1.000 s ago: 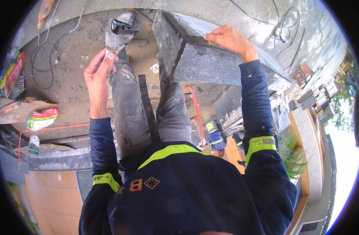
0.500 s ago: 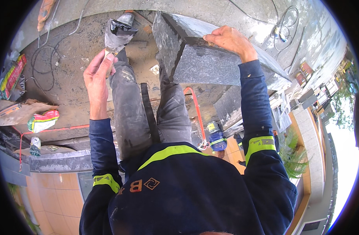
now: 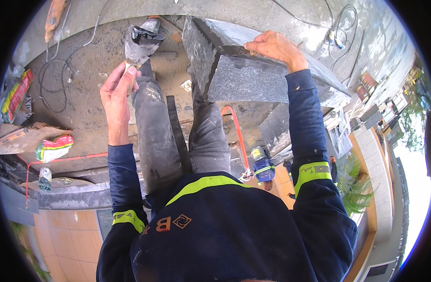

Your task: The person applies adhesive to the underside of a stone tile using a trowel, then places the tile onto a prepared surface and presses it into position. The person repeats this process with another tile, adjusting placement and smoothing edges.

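The scraper (image 3: 137, 52) is clamped by its handle in the left hand (image 3: 117, 87); dark paste (image 3: 148, 35) is carried on the blade. Its long axis is pointed away from the body, tipped slightly right. The grey stone-like block (image 3: 253, 79) is placed right of the blade, gap between. Its dark-banded upper edge is touched by the right hand (image 3: 277, 49), the nearer one; fingers are bunched there, but whether anything is pinched cannot be told.
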A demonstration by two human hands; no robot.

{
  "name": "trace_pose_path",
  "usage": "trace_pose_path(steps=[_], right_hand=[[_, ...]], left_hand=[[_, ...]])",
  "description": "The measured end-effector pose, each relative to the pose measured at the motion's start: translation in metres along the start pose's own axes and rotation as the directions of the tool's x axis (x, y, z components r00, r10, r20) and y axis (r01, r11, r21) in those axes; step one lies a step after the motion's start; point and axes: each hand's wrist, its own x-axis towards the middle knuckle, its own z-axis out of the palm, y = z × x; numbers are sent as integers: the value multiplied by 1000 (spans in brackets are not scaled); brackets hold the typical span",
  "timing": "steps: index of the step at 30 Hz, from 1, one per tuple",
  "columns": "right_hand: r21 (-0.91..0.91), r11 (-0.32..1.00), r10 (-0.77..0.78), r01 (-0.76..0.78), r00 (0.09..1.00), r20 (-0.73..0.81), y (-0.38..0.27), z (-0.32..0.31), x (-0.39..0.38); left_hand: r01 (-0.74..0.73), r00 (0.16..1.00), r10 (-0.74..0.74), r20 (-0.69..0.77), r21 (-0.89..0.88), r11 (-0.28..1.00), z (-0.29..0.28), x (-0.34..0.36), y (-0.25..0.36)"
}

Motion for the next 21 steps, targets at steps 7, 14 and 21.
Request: trace_pose_path(steps=[7,14,21], right_hand=[[-257,954,56,-154,935,-352,19,-4,-3],[248,966,118,-73,978,-171,44,-24,-19],[405,913,-20,41,998,-56,10,-9,-46]], left_hand=[[0,1000,0,11,28,1000,0,2,10],[-47,999,47,11,-18,999,-2,7,13],[30,962,-39,269,36,999,-1,9,10]])
